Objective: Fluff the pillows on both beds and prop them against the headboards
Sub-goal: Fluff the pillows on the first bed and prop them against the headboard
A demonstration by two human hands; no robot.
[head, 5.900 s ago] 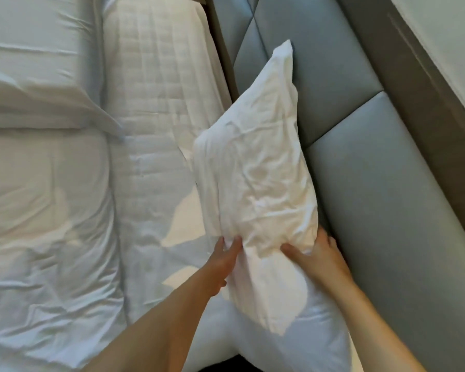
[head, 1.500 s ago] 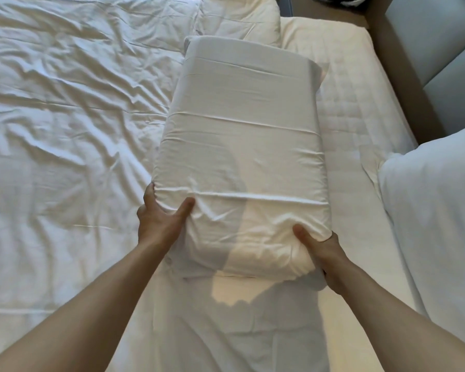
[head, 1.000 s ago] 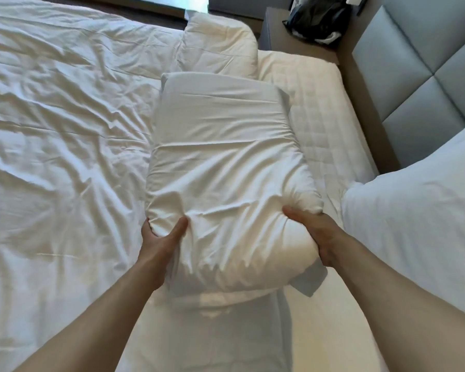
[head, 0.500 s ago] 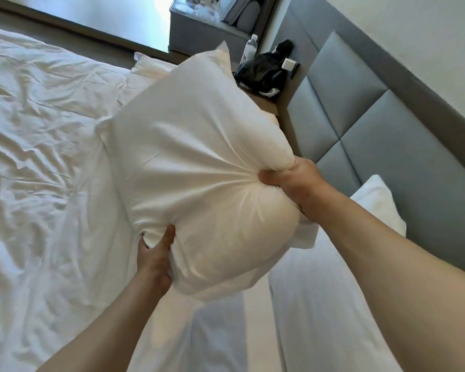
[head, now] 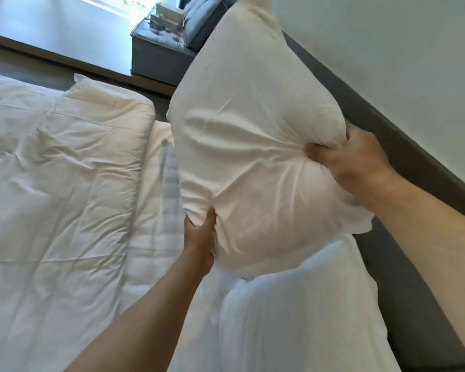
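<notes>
Both hands hold one white pillow (head: 247,146) raised clear of the bed, in front of the dark headboard (head: 403,146). The left hand (head: 200,242) is closed on the pillow's lower left corner, thumb on the near face and fingers tucked behind, out of sight. The right hand (head: 352,159) is closed on the right edge, thumb pressed into the fabric so that creases radiate from the grip; its fingers wrap behind the pillow. The pillow stands tilted, its far corner high at the top of the view, its near end bulging between the two grips. A loose flap of the pillowcase hangs below the right wrist.

A second pillow (head: 301,312) lies below, beside the headboard; whether it touches it cannot be told. To the left the rumpled duvet (head: 54,189) covers the bed, with a strip of quilted mattress cover (head: 159,210) exposed between duvet and pillows. A grey bench (head: 156,55) stands beyond the bed.
</notes>
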